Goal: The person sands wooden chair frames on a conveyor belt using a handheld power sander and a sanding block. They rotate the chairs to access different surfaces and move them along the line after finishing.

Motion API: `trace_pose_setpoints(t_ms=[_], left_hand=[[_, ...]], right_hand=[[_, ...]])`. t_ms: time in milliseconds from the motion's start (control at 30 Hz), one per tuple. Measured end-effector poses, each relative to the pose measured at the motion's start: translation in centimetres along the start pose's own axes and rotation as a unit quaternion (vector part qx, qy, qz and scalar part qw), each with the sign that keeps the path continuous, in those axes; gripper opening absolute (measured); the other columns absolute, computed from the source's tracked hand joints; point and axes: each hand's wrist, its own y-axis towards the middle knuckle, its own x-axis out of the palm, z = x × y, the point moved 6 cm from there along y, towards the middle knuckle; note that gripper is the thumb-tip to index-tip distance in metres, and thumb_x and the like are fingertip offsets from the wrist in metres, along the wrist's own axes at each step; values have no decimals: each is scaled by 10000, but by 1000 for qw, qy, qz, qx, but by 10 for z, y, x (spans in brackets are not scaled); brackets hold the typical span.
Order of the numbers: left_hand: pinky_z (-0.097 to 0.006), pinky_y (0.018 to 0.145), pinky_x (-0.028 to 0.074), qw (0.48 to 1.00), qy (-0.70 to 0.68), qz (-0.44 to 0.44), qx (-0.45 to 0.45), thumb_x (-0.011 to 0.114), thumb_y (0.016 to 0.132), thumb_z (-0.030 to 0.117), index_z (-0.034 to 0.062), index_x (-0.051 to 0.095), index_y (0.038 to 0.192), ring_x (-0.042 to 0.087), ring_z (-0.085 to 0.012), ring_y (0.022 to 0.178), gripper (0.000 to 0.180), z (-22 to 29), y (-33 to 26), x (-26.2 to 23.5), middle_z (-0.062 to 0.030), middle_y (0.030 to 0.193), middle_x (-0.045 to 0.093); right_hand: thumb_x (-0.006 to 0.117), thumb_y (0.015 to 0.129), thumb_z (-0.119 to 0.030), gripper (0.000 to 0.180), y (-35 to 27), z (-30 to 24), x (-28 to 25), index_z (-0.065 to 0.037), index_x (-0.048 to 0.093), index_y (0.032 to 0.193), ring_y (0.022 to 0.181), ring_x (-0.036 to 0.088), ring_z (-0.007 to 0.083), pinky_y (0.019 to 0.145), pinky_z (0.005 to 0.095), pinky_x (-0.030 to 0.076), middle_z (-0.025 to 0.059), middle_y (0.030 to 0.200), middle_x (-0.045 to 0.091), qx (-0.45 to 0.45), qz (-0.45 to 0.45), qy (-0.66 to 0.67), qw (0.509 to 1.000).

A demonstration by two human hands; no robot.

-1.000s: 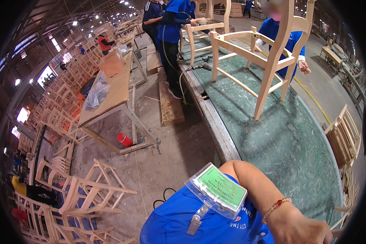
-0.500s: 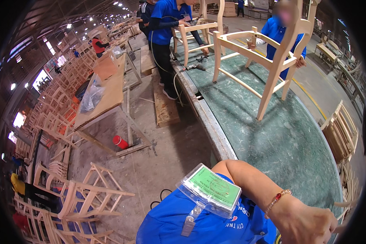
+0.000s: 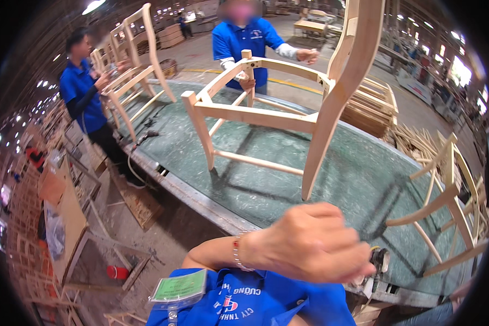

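Observation:
My left hand, with a beaded bracelet at its wrist, reaches across my body to the right. Its fingers are curled closed and blurred; whatever they may hold is hidden. Just beyond it, a bare wooden chair frame without a seat stands upright on the green-topped table, apart from the hand. Close to my fingertips, at the table's near edge, is a black and yellow device that I cannot make out. My right hand is out of view.
A co-worker across the table touches the chair frame. Another worker stands at left by more chair frames. A tilted chair frame rests on the right. An air tool with a hose lies on the table.
My view has swung to the right, bringing the tilted chair frame into sight. My left hand has risen from the lower right corner to just before the middle chair, still closed.

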Motion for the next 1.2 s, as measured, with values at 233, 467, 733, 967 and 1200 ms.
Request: trace_pose_setpoints(t_ms=[233, 467, 733, 967, 1200], left_hand=[[-275, 570, 492, 971, -2, -1, -238, 684, 781, 140, 73, 705, 793, 609, -168, 546, 71, -83, -71, -20, -19, 660, 654], [-283, 550, 470, 829, 120, 27, -546, 636, 856, 182, 44, 673, 835, 637, -170, 592, 144, -129, -196, -52, -71, 671, 655], [-431, 696, 495, 691, 206, -272, -637, 608, 830, 355, 72, 629, 1015, 653, -311, 780, 339, -130, -314, -34, -125, 779, 670], [-418, 755, 499, 680, 165, -280, -658, 601, 839, 382, 81, 608, 1120, 646, -322, 840, 412, -142, -338, -20, -144, 832, 670], [-378, 814, 483, 740, 169, -65, -648, 641, 868, 325, 79, 501, 1273, 632, -283, 936, 494, -198, -319, -62, -148, 1027, 656]], right_hand=[[572, 883, -186, 246, -8, 29, -16, -65, 638, 1087, 707, 643, 234, 683, 341, 490, 100, 772, 667, 37, 40, -23, 998], [570, 858, -255, 346, 0, 34, -14, -105, 622, 1165, 872, 647, 378, 772, 420, 486, 165, 866, 686, 57, -3, -64, 996], [586, 859, -251, 351, 9, 36, -9, -85, 610, 1167, 873, 640, 394, 750, 432, 485, 198, 884, 675, 68, 0, -72, 995], [590, 857, -225, 380, 17, 43, -7, -79, 587, 1208, 877, 650, 380, 777, 420, 489, 218, 961, 668, 60, 7, -92, 994], [540, 952, -361, 387, 38, 52, -81, 18, 594, 1008, 658, 617, 144, 615, 280, 514, 85, 795, 651, 70, 273, 268, 921]])
